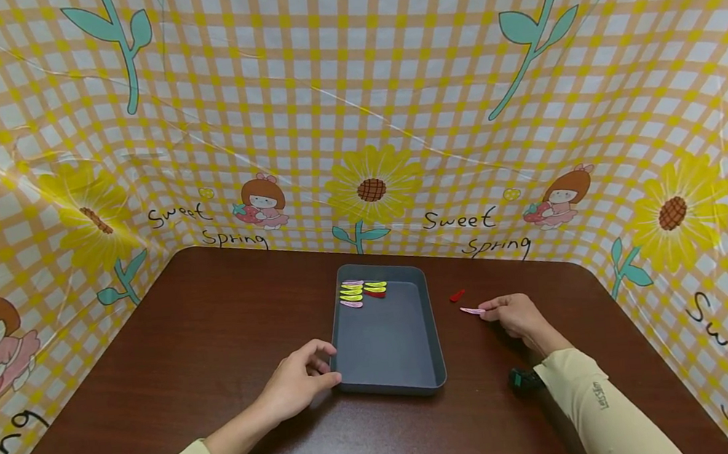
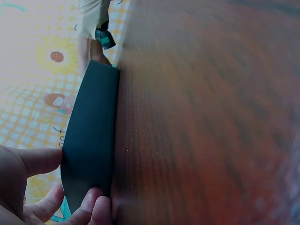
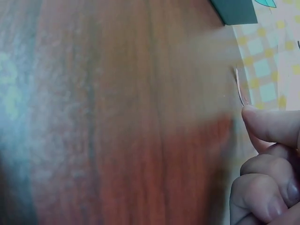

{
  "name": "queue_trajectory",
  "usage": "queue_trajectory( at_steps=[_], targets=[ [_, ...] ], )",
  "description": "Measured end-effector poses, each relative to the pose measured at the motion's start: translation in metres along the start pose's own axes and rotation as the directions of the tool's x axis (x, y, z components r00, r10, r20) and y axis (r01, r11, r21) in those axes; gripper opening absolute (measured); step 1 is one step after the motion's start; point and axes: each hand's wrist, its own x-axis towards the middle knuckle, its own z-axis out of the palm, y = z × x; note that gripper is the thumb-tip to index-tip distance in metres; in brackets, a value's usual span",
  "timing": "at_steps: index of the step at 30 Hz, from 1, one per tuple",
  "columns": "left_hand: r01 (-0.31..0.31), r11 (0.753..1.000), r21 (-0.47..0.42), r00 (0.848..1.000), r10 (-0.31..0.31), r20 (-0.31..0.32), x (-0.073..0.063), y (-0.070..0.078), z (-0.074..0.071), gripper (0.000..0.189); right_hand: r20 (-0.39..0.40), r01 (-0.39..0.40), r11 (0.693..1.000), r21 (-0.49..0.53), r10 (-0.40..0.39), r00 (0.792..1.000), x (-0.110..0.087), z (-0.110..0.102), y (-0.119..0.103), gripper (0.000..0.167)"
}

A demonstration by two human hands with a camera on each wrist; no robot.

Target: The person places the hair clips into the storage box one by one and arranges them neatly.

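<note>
My right hand (image 1: 516, 316) pinches a pale pink snap hair clip (image 1: 472, 311) between thumb and fingertips, right of the tray. In the right wrist view the hair clip (image 3: 239, 86) points away from the fingertips and shows edge-on. A red hair clip (image 1: 457, 295) lies on the table just beyond it. With bent fingers and thumb, my left hand (image 1: 300, 381) holds the near left corner of a dark grey rectangular tray (image 1: 393, 391). Inside the tray, at its far left, yellow hair clips (image 1: 352, 298), pink ones (image 1: 352, 304) and a dark red one (image 1: 375, 294) lie in two columns.
The dark brown wooden table (image 1: 258, 288) bears the tray near its back edge. A yellow-checked cloth (image 1: 288, 117) with flowers and printed words hangs around the back and both sides. Black devices (image 1: 525, 379) are worn at the wrists.
</note>
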Motion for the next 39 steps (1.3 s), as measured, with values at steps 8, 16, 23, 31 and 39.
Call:
queue_trajectory(
  at_steps=[8, 16, 23, 31, 39],
  targets=[
    [0.004, 1.0, 0.001, 1.0, -0.004, 0.002, 0.0, 0.0, 0.0, 0.034, -0.008, 0.011, 1.0, 0.008, -0.011, 1.0, 0.003, 0.0, -0.01, 0.036],
    [-0.001, 1.0, 0.0, 1.0, 0.001, -0.002, 0.0, -0.001, 0.0, 0.034, 0.006, 0.033, 0.999, 0.014, -0.033, 0.999, 0.004, 0.003, -0.025, 0.038],
    [0.0, 1.0, 0.0, 1.0, 0.0, -0.001, 0.0, 0.0, 0.0, 0.034, 0.008, 0.065, 0.998, 0.017, -0.065, 0.998, 0.003, 0.006, -0.038, 0.039],
    [0.003, 1.0, -0.005, 1.0, -0.003, 0.002, 0.0, 0.001, 0.0, 0.034, 0.026, 0.069, 0.997, 0.047, -0.07, 0.997, 0.006, 0.012, -0.052, 0.04],
    [-0.002, 1.0, -0.005, 1.0, 0.002, 0.002, 0.0, 0.0, -0.001, 0.034, 0.016, 0.072, 0.995, 0.066, -0.073, 0.997, 0.011, 0.02, -0.062, 0.04]
  ],
)
